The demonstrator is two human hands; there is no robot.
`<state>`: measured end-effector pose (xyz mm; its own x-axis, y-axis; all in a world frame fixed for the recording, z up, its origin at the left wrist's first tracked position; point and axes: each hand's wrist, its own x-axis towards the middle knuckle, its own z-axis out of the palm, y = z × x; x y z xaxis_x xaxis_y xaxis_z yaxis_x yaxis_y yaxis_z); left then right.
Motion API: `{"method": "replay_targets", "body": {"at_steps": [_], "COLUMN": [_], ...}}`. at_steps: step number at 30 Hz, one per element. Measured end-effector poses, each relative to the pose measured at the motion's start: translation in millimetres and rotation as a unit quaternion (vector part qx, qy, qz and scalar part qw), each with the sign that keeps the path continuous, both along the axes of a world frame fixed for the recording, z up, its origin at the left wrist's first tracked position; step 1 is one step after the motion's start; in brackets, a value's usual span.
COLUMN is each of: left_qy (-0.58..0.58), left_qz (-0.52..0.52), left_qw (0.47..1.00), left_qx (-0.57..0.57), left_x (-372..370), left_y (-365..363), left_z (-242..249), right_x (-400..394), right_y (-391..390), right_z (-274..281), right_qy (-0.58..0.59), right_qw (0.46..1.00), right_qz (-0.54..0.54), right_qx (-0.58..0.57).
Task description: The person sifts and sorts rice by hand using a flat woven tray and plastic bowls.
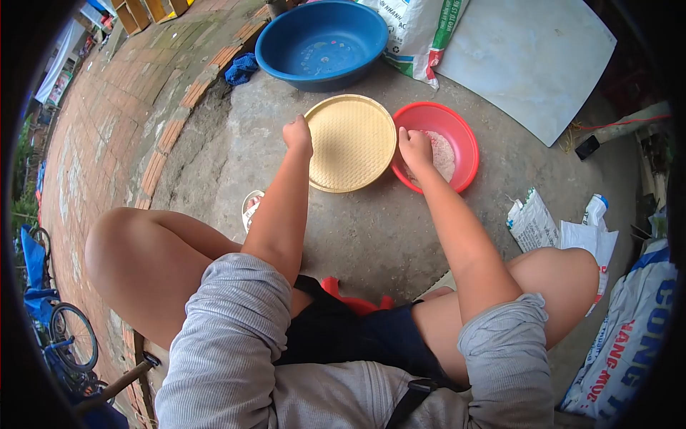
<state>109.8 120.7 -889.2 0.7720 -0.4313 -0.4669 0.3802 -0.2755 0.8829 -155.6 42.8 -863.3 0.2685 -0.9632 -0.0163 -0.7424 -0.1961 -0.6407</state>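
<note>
A round yellow tray (351,144) with a raised rim and a woven-looking surface is held out in front of me, nothing visible lying on it. My left hand (297,134) is closed on its left rim. At the opposite rim, my right hand (416,147) is closed too, its fingertips partly hidden against the edge. Just behind and below that hand, a red basin (468,146) stands on the ground, holding a pale pinkish grainy or powdery material (441,154). The tray slightly overlaps the basin's left side.
A large blue basin (323,71) stands beyond the tray, beside a printed sack (418,32) and a grey-white sheet (529,64). Empty-looking bags (536,223) and a big sack (629,336) lie to the right. A blue cloth (241,69) and brick edging (166,136) are left.
</note>
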Motion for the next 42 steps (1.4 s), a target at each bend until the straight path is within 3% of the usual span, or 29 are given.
{"method": "replay_targets", "body": {"at_steps": [2,3,5,7,9,11,12,13,15,16,17,19,22,25,27,29,31,34,36,39,42], "left_qy": [-0.242,-0.242,-0.193,-0.188,-0.185,-0.072,-0.072,-0.163,-0.253,-0.093,0.074,0.048,0.055,-0.023,-0.166,-0.192,-0.291,-0.293,-0.332,-0.345,-0.351], "left_qz": [0.034,0.033,0.039,0.058,0.077,-0.058,-0.061,-0.146,-0.234,-0.145,-0.058,-0.103,-0.064,-0.135,-0.226,-0.239,-0.301,-0.344,-0.354,-0.339,-0.35], "left_qw": [0.963,0.964,0.959,0.951,0.941,0.952,0.952,0.93,0.893,0.948,0.966,0.958,0.966,0.963,0.918,0.914,0.869,0.851,0.835,0.84,0.836], "left_qx": [0.109,0.11,0.203,0.238,0.273,0.292,0.292,0.295,0.289,0.269,0.24,0.263,0.243,0.233,0.281,0.265,0.264,0.268,0.261,0.245,0.236], "left_x": [15,16,13,14,26,49,49,49,49,46,38,28,17,18,18,9,-17,-45,-61,-76,-81], "left_y": [13,23,45,54,58,59,62,66,72,69,63,65,57,57,51,48,44,30,26,22,17], "left_z": [-28,-24,-8,-17,-37,-75,-79,-84,-88,-80,-73,-52,-49,-50,-62,-69,-45,-25,-17,-10,-13], "right_x": [-17,-25,-36,-39,-40,-43,-45,-46,-48,-50,-53,-64,-82,-96,-99,-100,-93,-68,-50,-21,-3], "right_y": [7,11,16,20,22,22,23,24,23,22,20,14,4,-4,-2,1,4,8,11,17,14], "right_z": [7,13,21,23,26,15,14,13,8,11,13,15,15,16,19,27,28,21,18,21,8], "right_qy": [0.083,0.084,0.223,0.22,0.249,0.253,0.257,0.262,0.259,0.259,0.272,0.263,0.325,0.364,0.36,0.36,0.352,0.261,0.128,0.029,-0.007], "right_qw": [0.992,0.992,0.939,0.94,0.907,0.902,0.895,0.887,0.89,0.892,0.894,0.904,0.901,0.902,0.908,0.92,0.923,0.961,0.991,0.995,0.989], "right_qz": [0.089,0.089,0.259,0.258,0.339,0.348,0.364,0.38,0.375,0.368,0.355,0.334,0.282,0.229,0.209,0.155,0.157,0.09,0.037,-0.027,-0.002], "right_qx": [-0.042,-0.041,-0.031,-0.032,-0.025,-0.027,-0.027,-0.028,-0.03,-0.032,-0.039,-0.055,-0.052,-0.032,-0.047,-0.007,-0.018,-0.011,0.023,0.092,0.15]}}
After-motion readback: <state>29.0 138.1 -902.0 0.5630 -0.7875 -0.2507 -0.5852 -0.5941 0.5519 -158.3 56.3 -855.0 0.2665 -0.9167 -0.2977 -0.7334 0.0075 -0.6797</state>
